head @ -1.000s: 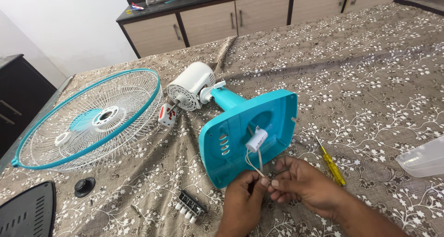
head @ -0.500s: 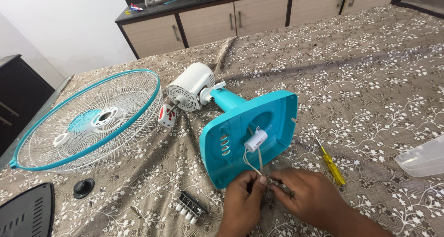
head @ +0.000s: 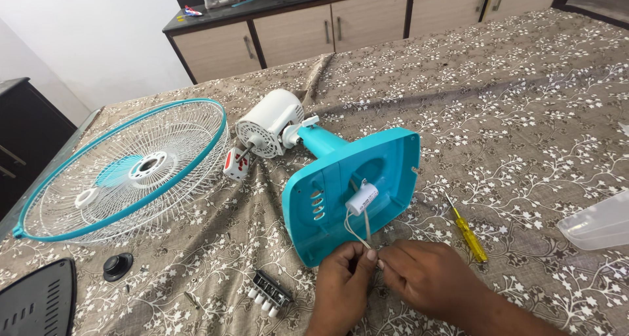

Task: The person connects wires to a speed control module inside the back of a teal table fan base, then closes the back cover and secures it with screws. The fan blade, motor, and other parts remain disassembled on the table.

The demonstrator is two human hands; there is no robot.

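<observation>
Both hands slid closer since b4: left hand [head: 342,278] & right hand [head: 426,280] pinch white wires [head: 359,234] at 6 o'clock of fan base [head: 393,172]; fan's apart, wiring unfinished.

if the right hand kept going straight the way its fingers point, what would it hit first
The right hand points left toward the left hand, fingertips nearly together at the white wires. It would likely meet the left hand's fingers first; past them lies the black switch block, though depth is hard to judge.

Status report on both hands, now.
Left hand and right hand pinch the white wires below the capacitor. Teal fan base open. Yellow screwdriver beside.
</observation>
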